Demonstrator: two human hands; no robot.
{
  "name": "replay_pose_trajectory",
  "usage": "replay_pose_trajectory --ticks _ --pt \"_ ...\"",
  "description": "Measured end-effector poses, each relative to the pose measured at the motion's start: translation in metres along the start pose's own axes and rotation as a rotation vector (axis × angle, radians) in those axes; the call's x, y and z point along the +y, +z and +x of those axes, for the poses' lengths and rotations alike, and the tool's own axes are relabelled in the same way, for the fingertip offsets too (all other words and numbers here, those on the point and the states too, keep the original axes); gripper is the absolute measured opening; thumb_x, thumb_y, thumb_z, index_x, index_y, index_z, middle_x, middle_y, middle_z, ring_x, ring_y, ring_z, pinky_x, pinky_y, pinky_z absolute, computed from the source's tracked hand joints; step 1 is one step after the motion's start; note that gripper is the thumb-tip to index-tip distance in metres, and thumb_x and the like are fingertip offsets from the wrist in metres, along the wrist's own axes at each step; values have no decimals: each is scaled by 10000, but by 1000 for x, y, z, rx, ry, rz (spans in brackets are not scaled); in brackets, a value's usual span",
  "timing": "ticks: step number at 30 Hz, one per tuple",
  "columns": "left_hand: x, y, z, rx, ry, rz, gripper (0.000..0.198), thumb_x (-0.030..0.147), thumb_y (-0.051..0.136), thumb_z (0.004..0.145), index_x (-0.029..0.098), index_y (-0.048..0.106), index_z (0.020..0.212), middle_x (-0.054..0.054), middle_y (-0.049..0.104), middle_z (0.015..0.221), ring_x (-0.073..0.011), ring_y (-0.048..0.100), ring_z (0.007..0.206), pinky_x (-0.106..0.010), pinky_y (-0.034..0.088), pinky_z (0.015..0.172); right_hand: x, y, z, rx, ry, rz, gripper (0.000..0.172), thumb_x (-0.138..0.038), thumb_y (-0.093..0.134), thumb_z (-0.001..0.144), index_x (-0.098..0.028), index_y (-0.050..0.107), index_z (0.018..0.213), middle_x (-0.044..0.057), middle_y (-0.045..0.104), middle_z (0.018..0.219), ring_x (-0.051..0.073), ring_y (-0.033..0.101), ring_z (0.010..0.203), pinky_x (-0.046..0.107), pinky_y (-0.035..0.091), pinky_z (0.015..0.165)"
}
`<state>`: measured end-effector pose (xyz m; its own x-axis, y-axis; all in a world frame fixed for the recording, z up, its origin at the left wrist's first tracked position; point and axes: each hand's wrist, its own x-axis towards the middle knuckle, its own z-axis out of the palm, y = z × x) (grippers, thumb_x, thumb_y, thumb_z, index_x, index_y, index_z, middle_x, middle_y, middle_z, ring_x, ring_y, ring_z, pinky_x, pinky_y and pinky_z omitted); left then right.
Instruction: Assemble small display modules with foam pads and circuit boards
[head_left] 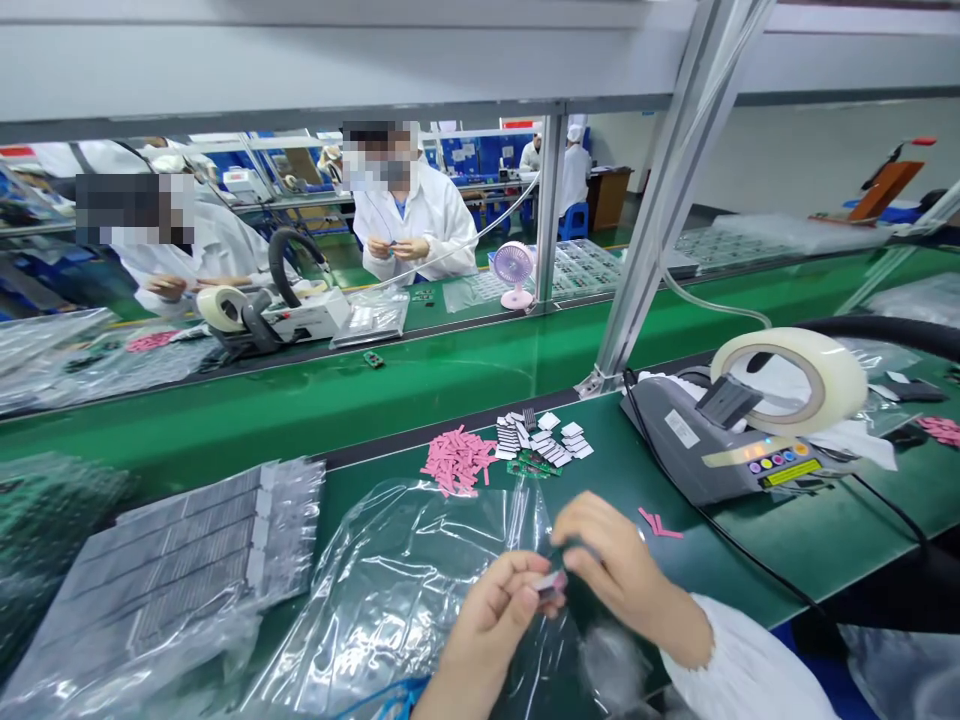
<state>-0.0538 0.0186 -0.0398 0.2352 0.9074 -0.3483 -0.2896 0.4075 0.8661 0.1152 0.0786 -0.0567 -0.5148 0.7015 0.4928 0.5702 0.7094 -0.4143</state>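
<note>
Small piece (pixel 552 582), partly hidden

Your left hand (pixel 501 608) pinches it above the surface (pixel 611 440); exact shape unclear. Your right hand (pixel 616 562) curls just beside, blurred; can't tell its grip. Clear bag (pixel 397 570), white sleeve (pixel 750 665) cut off below.

Smooth dark-green worktop (pixel 705 572), dark strip along far edge. Loose heap of small pink strips (pixel 456 458); just right, scattered small white and dark rectangular pieces (pixel 559 448), with small green circuit boards (pixel 534 465) at near side. Crumpled clear plastic sheet (pixel 397 560) nearer. Left, plastic-wrapped stack of flat grey sheets (pixel 199 540). Right, few loose pink strips (pixel 658 525), bulky grey tape machine (pixel 679 440), black cable (pixel 757 567).
</note>
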Motion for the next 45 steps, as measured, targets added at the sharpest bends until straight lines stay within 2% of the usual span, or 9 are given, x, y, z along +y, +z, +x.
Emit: replay_pose_trajectory --ticks 3,6,12,19,25,33,38,42,45 --pt "1 -10 1 110 10 -35 377 434 713 696 200 647 983 -49 690 880 -187 588 851 -309 406 825 38 28 20 -38 217 -212 213 -316 448 942 -155 588 939 41 625 884 157 593 832 336 495 734" --pt "5 -16 0 101 29 -48 398 375 801 596 191 682 929 -30 683 808 -169 577 782 -277 409 749 64 54 35 -109 319 -370 200 -324 547 895 -158 595 996 41 618 1011 165 602 893 379 504 795" --pt "14 -13 -3 190 47 -80 259 269 781 644 205 688 878 -9 658 794 -148 562 775 -262 416 744 73 70 42 -129 340 -385 235 -319 545 898 -164 581 1072 59 605 1100 181 598 958 404 501 839" --pt "11 -13 0 196 53 -53 281 309 754 679 206 690 932 -8 654 775 -116 545 676 -249 443 670 46 25 22 15 355 -1 160 -282 506 905 -156 587 847 38 625 946 183 585 943 416 458 873" --pt "12 6 0 -108 78 -4 535 323 791 624 253 632 1130 8 627 744 -111 525 644 -237 409 616 -24 -23 -5 75 469 507 182 -296 414 910 -215 460 755 -3 554 767 129 553 699 234 483 628" --pt "17 26 0 -269 -17 39 373 427 820 530 144 682 729 24 555 607 -88 456 588 -218 343 577 -29 -32 -23 107 592 795 132 -331 514 852 -211 536 803 4 533 789 137 539 726 248 475 667" --pt "11 26 0 -248 -82 97 340 359 847 497 139 610 600 68 473 524 -56 382 513 -196 267 501 -26 -58 -13 -41 390 739 362 -448 595 810 -253 580 1115 38 599 963 142 536 773 270 470 699" --pt "14 29 -1 -259 -66 117 289 343 835 530 139 676 660 50 540 554 -61 433 536 -190 325 530 -32 -76 4 -150 156 381 167 -347 604 833 -218 668 918 26 598 849 137 566 737 247 461 637" --pt "16 25 -2 -185 25 118 317 310 793 618 231 731 918 19 672 697 -81 526 599 -210 408 606 -31 -89 4 -70 65 292 129 -201 529 883 -203 651 842 5 622 765 107 597 686 198 474 612"
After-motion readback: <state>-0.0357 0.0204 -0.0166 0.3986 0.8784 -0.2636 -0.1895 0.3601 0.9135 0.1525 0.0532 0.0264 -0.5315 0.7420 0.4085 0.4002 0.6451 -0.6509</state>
